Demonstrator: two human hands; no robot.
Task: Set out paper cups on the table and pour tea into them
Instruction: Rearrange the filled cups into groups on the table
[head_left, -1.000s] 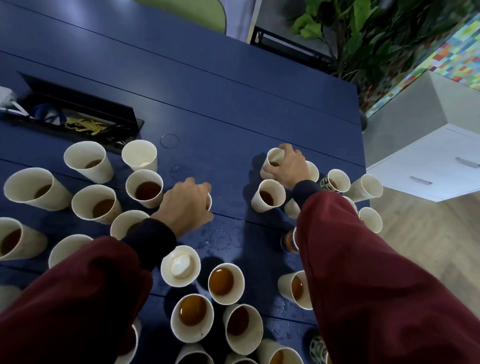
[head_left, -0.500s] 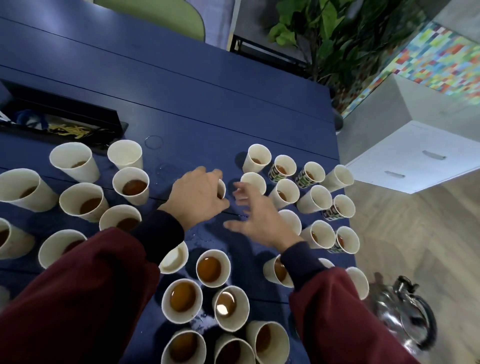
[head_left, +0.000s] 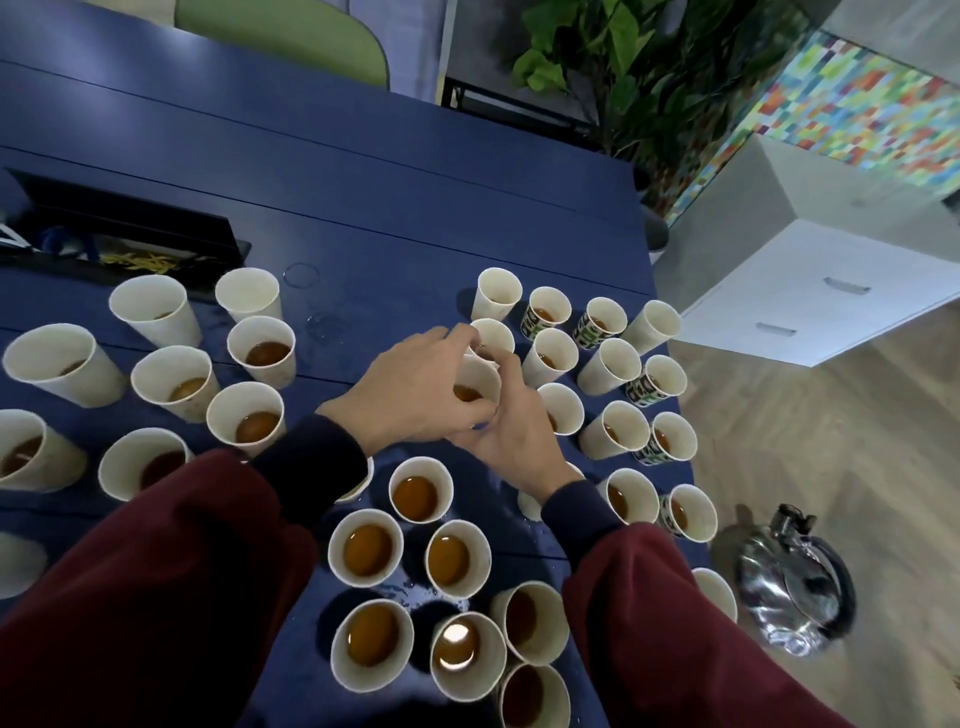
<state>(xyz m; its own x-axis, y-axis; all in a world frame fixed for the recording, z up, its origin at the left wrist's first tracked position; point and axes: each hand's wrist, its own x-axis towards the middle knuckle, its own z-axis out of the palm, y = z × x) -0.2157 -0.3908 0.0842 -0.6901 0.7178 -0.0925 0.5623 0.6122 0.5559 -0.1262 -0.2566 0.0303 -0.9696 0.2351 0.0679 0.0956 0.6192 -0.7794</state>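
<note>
Cup (head_left: 474, 382): white paper, part filled with tea (head_left: 466, 393), sitting between both hands. Cannot tell whether its base rests on the table (head_left: 363, 208); the fingers hide it.

Handling (judgement): light, but the liquid makes it sloshy. The wall is thin and soft and will buckle and spill if squeezed. The outside may be slick, as wet patches show on the table near the wrists. Best hold is the mid wall with fingers spread, even light pressure, cup upright. Avoid the rim.

Left hand (head_left: 415, 395): fingers curled round the cup's left wall, gripping it.

Right hand (head_left: 511, 441): fingers laid up the cup's right wall, palm cupped toward it, holding from that side.

Other cups (head_left: 608, 364) crowd just right of the right hand and below both wrists, so there is a knock risk. Kettle (head_left: 795, 582) is on the floor, well right of the right sleeve.
</note>
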